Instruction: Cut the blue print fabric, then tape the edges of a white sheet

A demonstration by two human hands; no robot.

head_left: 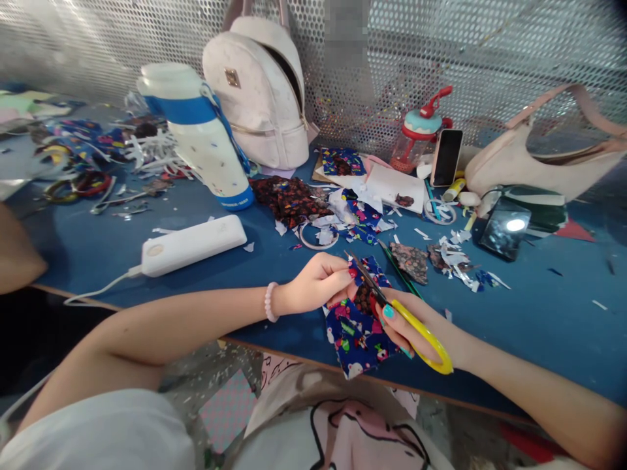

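Observation:
My left hand (318,284) is closed, thumb and fingers pinching the upper part of a dark blue piece with a colourful cartoon print (360,339), cloth or patterned paper. A brown-red floral patch (363,299) shows on it. In my right hand (424,316) is a pair of scissors with yellow handles (426,339), its dark blades pointing up and left across the piece, close to my left fingertips. Whether the blades are fully closed is hard to see. The printed piece hangs slightly over the table's front edge.
Scraps (362,219) and floral cloth (289,199) lie beyond my hands. A white power bank (193,245), a large bottle (200,137) and a backpack (264,98) stand left. Phones (504,228), a red-lidded cup (416,137) and a handbag (539,163) are right. Someone's arm (17,251) shows far left.

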